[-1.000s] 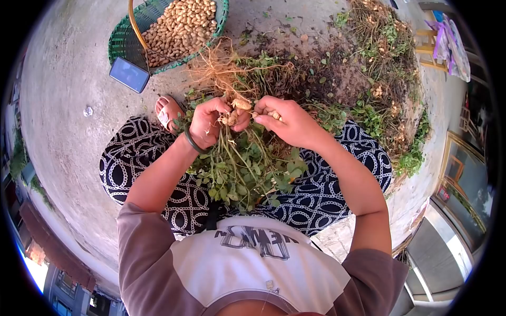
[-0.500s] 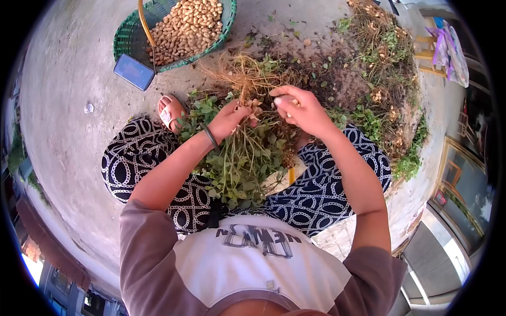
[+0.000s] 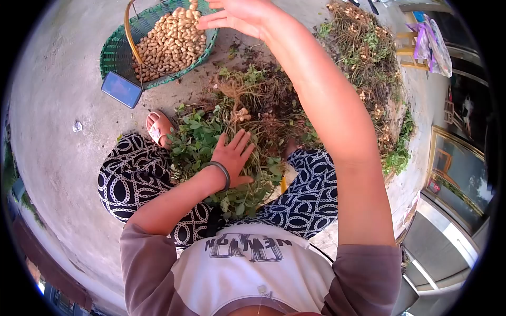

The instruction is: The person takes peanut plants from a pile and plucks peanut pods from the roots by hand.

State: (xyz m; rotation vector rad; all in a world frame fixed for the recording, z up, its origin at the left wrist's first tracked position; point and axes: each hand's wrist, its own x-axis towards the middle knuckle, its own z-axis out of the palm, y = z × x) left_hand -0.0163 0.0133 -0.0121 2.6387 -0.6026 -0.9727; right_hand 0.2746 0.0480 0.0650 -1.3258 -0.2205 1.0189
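Note:
My left hand (image 3: 232, 157), a dark band on its wrist, lies spread over the stems of a leafy peanut plant (image 3: 200, 138) between my knees. My right hand (image 3: 237, 17) is stretched out at the top, fingers apart, beside the right rim of the green woven basket (image 3: 107, 59). Peanuts (image 3: 171, 42) fill much of that basket, and a few are by my fingertips, apparently in the air above the pile. A small cluster of peanuts (image 3: 242, 114) hangs at the plant's roots, just beyond my left hand.
A phone (image 3: 121, 89) rests against the basket's near side. More uprooted plants (image 3: 363, 52) are heaped at the right. A wooden stool (image 3: 406, 51) with a plastic bag (image 3: 431, 45) stands at the far right. My sandalled foot (image 3: 158, 128) is left of the leaves.
My right hand has moved from the plant up to the basket and opened. My left hand has let go of the roots and spread out lower, on the stems. The plant's roots have sunk onto the heap.

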